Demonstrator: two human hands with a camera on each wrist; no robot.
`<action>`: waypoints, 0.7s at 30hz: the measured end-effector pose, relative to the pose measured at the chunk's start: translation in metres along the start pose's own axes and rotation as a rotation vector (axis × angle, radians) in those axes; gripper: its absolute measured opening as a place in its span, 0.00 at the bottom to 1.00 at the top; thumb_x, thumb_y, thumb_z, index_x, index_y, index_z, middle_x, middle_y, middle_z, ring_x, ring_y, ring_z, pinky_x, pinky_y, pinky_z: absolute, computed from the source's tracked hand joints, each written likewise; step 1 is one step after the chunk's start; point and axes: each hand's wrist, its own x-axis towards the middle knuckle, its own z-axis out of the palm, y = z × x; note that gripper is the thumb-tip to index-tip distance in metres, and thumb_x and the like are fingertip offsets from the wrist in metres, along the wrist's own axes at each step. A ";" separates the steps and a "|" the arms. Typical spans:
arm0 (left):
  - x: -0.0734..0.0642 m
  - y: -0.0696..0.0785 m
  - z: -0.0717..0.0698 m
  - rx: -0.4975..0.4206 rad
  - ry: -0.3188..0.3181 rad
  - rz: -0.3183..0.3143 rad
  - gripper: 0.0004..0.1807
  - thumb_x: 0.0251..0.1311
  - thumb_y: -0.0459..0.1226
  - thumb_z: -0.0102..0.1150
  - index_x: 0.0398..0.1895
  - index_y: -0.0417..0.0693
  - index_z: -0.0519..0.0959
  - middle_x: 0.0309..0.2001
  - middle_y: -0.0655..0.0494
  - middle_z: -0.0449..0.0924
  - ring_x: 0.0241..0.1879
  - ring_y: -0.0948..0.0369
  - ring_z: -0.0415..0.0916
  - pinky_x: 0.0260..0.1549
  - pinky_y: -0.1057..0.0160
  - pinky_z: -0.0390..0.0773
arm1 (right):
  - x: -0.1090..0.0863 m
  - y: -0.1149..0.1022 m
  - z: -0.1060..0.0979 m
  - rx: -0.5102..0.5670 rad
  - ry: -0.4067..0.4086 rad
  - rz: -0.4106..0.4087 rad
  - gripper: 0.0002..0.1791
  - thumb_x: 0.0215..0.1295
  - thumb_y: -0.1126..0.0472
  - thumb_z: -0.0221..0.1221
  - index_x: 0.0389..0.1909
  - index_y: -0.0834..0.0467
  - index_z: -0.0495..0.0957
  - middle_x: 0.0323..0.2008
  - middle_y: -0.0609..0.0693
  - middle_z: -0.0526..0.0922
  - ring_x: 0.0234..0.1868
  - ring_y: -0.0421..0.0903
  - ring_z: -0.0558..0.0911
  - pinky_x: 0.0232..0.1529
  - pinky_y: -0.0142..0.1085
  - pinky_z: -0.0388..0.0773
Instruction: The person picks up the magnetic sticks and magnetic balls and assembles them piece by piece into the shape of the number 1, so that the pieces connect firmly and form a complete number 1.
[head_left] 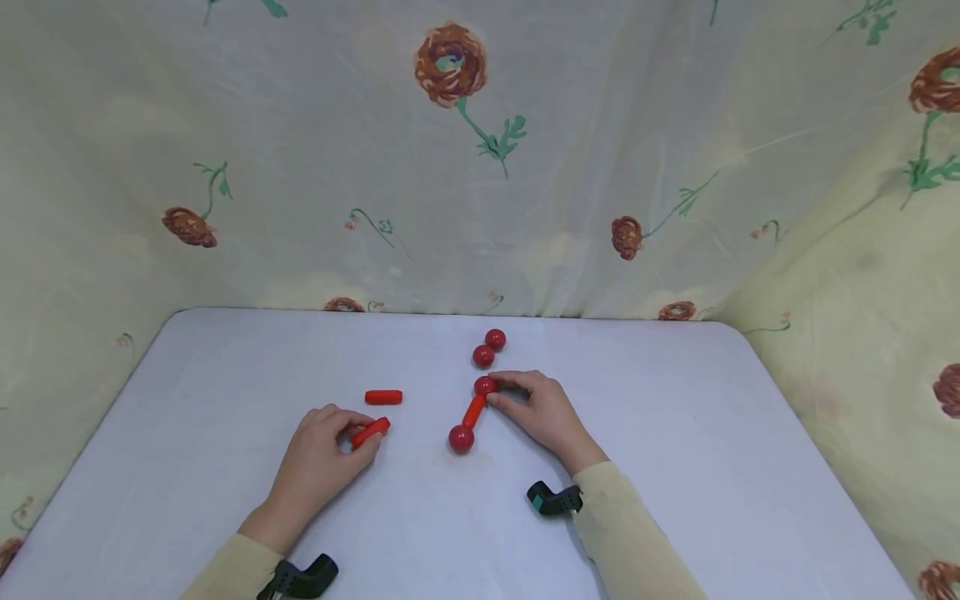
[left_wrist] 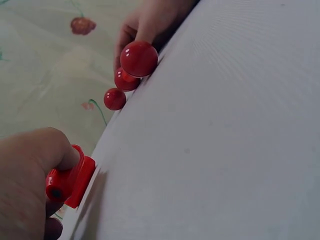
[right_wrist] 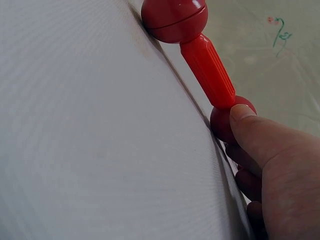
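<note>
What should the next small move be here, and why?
Probably bring the held rod to the near ball: the left hand already pinches that rod, the right hand grips the other ball of the linked pair, and only the linking rod touches the near ball.

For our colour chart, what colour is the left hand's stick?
The stick is red, clearest in the head view.

Pale-beige cloth left sleeve (head_left: 234, 573), 7 o'clock; matching right sleeve (head_left: 633, 537), 5 o'clock. Curved black left wrist piece (head_left: 306, 580); black right wrist piece (head_left: 557, 501), teal patch (head_left: 537, 502).
</note>
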 end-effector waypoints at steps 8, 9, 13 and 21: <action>-0.003 0.008 0.001 -0.052 -0.010 -0.022 0.11 0.52 0.42 0.73 0.37 0.51 0.84 0.28 0.63 0.72 0.34 0.61 0.68 0.30 0.61 0.73 | 0.001 0.000 0.001 -0.008 -0.002 0.017 0.18 0.63 0.46 0.66 0.54 0.42 0.83 0.46 0.36 0.82 0.49 0.41 0.78 0.51 0.42 0.77; -0.003 0.009 0.002 -0.061 -0.013 -0.021 0.11 0.52 0.42 0.73 0.37 0.51 0.84 0.28 0.64 0.72 0.34 0.61 0.68 0.30 0.61 0.73 | 0.001 0.000 0.001 -0.009 0.000 0.018 0.18 0.63 0.46 0.67 0.54 0.42 0.83 0.47 0.36 0.82 0.49 0.41 0.78 0.51 0.43 0.77; -0.005 0.013 0.003 -0.086 -0.026 -0.023 0.10 0.53 0.42 0.73 0.36 0.52 0.83 0.28 0.65 0.73 0.34 0.63 0.69 0.30 0.62 0.75 | 0.001 0.000 0.001 -0.007 -0.002 0.020 0.18 0.62 0.46 0.67 0.54 0.42 0.83 0.47 0.36 0.82 0.50 0.41 0.78 0.52 0.43 0.76; -0.009 0.020 0.008 -0.103 -0.046 -0.015 0.10 0.53 0.43 0.73 0.36 0.55 0.83 0.30 0.67 0.74 0.36 0.64 0.70 0.32 0.62 0.76 | 0.001 -0.001 0.001 0.003 -0.009 0.038 0.19 0.62 0.46 0.67 0.54 0.42 0.83 0.49 0.36 0.82 0.52 0.41 0.77 0.54 0.44 0.76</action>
